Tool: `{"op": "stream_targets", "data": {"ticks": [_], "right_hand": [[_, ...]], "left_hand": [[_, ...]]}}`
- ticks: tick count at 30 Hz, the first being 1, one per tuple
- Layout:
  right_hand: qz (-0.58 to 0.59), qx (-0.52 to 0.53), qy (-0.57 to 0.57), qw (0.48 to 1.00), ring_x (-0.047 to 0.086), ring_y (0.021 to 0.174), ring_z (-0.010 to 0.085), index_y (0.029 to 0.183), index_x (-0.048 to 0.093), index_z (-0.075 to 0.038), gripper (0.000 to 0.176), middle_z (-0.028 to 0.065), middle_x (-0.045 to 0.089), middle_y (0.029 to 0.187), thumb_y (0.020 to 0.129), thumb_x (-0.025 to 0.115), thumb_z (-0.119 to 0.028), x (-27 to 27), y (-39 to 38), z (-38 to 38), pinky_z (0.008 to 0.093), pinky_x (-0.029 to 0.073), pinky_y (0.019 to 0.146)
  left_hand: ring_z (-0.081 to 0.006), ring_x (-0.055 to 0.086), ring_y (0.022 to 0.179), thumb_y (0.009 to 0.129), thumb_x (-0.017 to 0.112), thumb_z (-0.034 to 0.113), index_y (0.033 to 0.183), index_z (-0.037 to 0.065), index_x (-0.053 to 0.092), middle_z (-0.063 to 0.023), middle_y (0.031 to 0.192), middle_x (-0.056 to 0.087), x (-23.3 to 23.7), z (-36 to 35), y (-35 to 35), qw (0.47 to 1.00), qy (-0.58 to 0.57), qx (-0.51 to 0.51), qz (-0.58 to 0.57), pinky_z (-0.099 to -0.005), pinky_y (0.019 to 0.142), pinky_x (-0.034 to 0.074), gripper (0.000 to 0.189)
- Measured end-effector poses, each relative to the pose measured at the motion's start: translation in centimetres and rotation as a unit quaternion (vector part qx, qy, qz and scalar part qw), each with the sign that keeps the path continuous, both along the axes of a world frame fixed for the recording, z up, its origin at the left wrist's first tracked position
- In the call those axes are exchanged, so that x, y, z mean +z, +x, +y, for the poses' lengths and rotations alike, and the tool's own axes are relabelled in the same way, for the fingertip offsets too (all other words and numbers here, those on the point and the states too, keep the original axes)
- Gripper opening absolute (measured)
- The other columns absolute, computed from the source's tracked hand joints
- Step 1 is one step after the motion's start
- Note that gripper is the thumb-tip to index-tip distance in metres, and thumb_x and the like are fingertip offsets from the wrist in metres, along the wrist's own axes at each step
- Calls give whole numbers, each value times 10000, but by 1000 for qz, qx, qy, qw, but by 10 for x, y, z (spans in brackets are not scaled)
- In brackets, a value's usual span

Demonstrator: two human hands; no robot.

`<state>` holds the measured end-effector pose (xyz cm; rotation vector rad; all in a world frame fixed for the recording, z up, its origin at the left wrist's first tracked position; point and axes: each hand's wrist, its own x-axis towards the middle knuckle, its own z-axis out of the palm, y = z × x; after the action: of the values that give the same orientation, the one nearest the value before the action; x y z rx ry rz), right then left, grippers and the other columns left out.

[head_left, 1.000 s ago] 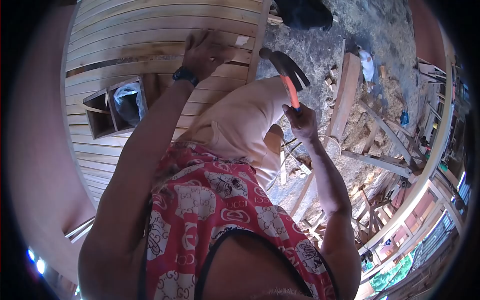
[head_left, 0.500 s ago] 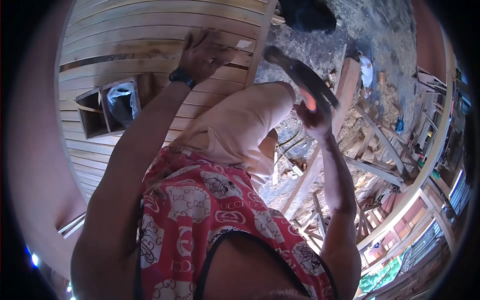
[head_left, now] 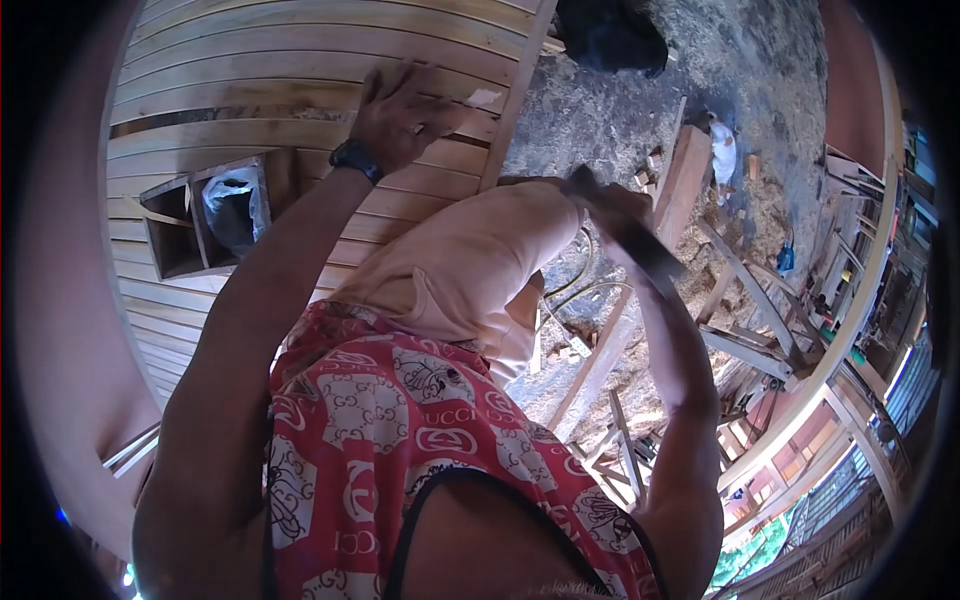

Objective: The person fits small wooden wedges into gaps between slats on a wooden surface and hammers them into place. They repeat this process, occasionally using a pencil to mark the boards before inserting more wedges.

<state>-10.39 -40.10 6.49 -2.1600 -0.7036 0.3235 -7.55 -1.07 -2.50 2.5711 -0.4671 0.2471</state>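
My left hand [head_left: 405, 110], with a black watch on the wrist, is stretched out and pressed on the wooden slat surface [head_left: 250, 60] near its right edge, fingers pinching something small that I cannot make out. My right hand [head_left: 622, 215] grips a hammer [head_left: 625, 235] with a dark head; it is blurred with motion and tilted, low beside my bent knee in beige shorts [head_left: 470, 260]. The hammer's head is apart from the slats.
A small wooden box [head_left: 190, 225] with a plastic bag inside sits on the slats at left. Below lies dirt ground with sawdust, wood offcuts, a plank [head_left: 680, 180], a cable and stacked timber frames [head_left: 770, 330] at right.
The hammer was raised high with its head near the slats' edge; it has swung down and back toward my knee. My left hand has stayed on the slats.
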Motion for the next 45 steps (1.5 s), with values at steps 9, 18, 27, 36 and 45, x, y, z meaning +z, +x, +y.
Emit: {"op": "stream_targets", "data": {"ticks": [9,18,27,36,45], "right_hand": [[82,-119,54,988,640,575,159,769,679,-8,307,127,649,641,885,695,-291,16,4,16,350,493,530],[43,-53,-144,987,682,601,337,749,676,-38,187,186,653,637,829,676,-207,13,17,15,428,514,543],[88,-7,-287,954,650,588,263,838,677,-20,91,161,644,686,822,713,-102,-4,39,-14,392,495,517],[-37,-4,-92,995,598,458,249,678,596,-55,190,88,580,529,814,713,-116,12,25,14,370,435,439],[62,4,-237,970,704,681,364,1246,586,-107,343,164,689,795,937,666,-232,140,1,97,466,554,595]], "left_hand": [[-311,417,1420,856,707,472,1096,312,767,-8,1516,492,-2,1,-1,1000,2,3,-2,-648,1157,245,295],[-308,400,1430,832,732,451,1114,301,765,-18,1496,508,6,-1,2,999,29,8,34,-642,1160,245,321],[-306,417,1430,834,746,439,1101,293,768,-41,1517,495,2,0,6,1000,15,4,-14,-640,1155,246,305],[-303,432,1420,834,748,411,1101,312,768,-39,1517,492,5,-3,0,1000,2,12,1,-628,1154,266,286],[-278,402,1432,814,745,366,1114,340,756,3,1520,471,7,0,2,1000,23,-17,3,-619,1165,252,301]]}}
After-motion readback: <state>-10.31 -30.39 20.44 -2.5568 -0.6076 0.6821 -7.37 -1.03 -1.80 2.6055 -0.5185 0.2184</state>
